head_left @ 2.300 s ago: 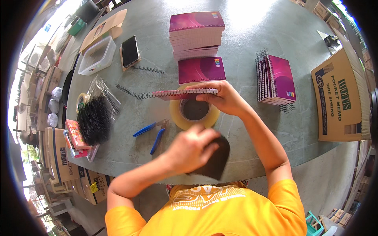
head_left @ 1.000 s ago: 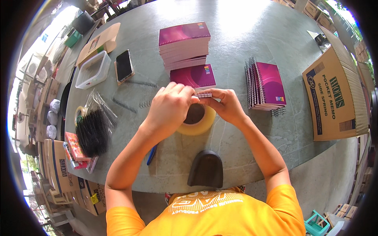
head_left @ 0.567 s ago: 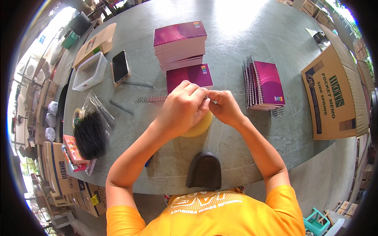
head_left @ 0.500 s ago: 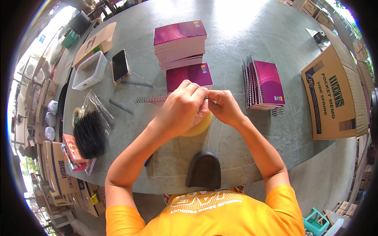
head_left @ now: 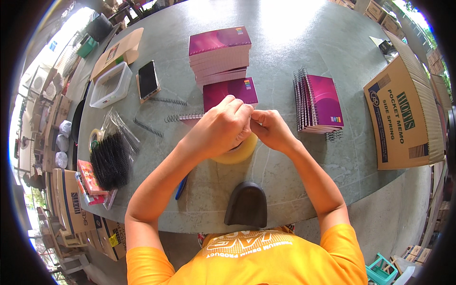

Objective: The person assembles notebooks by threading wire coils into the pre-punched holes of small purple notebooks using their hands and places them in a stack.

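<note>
My left hand (head_left: 221, 124) is closed, fingers bent over a spiral notebook that it mostly hides. The notebook's wire coil (head_left: 183, 118) pokes out to the left, past the page edge. Against the left fingertips, my right hand (head_left: 271, 129) is pinched closed at the coil's right end; the exact grip is hidden. Under the hands lies a roll of yellowish tape (head_left: 242, 153). Just beyond them is a purple-covered notebook (head_left: 230, 92), in front of a tall stack of similar notebooks (head_left: 219, 42). Coil-bound notebooks (head_left: 325, 102) stand piled to the right.
Loose wire coils (head_left: 148, 127) lie left, near a phone (head_left: 148, 80) and a clear plastic tub (head_left: 111, 85). A bundle of black coils (head_left: 110, 161) sits at the left edge. A cardboard box (head_left: 401, 109) stands right; a black rounded object (head_left: 246, 205) and blue pen (head_left: 181, 188) lie near me.
Both hands stay together at the coil end, with only slight finger movement. The view has shifted a little, and more of the tape roll shows beneath my left hand.
</note>
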`<state>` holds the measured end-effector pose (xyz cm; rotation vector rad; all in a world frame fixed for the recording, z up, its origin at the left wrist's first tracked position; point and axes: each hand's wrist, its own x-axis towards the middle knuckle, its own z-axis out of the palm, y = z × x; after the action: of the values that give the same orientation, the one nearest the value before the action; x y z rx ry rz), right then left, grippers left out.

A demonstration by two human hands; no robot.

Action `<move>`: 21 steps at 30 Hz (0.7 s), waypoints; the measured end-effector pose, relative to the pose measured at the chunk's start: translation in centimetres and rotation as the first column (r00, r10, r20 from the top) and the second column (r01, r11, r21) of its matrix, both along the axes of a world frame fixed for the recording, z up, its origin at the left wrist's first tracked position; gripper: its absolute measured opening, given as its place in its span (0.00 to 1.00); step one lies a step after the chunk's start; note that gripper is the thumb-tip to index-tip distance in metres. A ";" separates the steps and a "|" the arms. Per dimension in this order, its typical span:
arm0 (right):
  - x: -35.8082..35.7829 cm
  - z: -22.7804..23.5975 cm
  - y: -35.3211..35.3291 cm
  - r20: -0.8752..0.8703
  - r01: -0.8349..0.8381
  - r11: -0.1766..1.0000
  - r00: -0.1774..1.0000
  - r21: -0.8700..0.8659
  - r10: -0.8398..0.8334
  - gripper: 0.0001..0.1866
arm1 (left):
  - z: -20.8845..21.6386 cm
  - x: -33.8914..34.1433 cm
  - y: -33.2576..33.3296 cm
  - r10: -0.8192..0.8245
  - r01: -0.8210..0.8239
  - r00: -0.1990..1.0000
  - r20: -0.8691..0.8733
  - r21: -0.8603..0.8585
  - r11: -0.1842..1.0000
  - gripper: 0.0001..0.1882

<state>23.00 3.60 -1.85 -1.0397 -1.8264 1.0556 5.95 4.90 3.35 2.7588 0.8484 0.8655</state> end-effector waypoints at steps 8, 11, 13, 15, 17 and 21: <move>-1.0 -0.3 -1.1 -0.036 0.155 0.976 0.988 0.156 -0.151 0.06 | 0.6 0.6 -0.9 0.169 -0.169 0.985 -0.025 -0.037 0.985 0.09; -0.2 -0.5 -0.9 -0.026 0.078 0.989 0.997 0.125 -0.076 0.09 | 2.1 -0.3 -1.6 0.261 -0.261 0.965 -0.012 -0.075 0.962 0.10; 1.3 0.3 -1.1 -0.226 0.084 0.993 0.972 0.083 -0.063 0.12 | 2.4 -2.9 -1.1 0.281 -0.289 0.957 -0.073 -0.182 0.940 0.10; 3.3 2.3 -1.1 -0.360 0.063 0.997 0.932 0.036 -0.046 0.14 | 3.0 -2.9 -0.9 0.233 -0.233 0.972 -0.035 -0.277 0.932 0.09; 5.9 5.4 -1.4 -0.240 0.209 0.945 0.959 0.253 -0.148 0.13 | 4.1 -0.4 -0.5 0.127 -0.075 0.984 0.127 -0.353 0.933 0.07; 12.1 9.2 -1.5 -0.401 0.701 0.602 0.713 0.383 -0.576 0.25 | 6.5 8.1 0.2 0.186 -0.223 0.926 0.328 0.081 0.971 0.09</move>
<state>35.09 2.07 7.30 -1.0521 -1.2391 0.1981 14.01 5.13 9.82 2.5465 1.0628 1.3950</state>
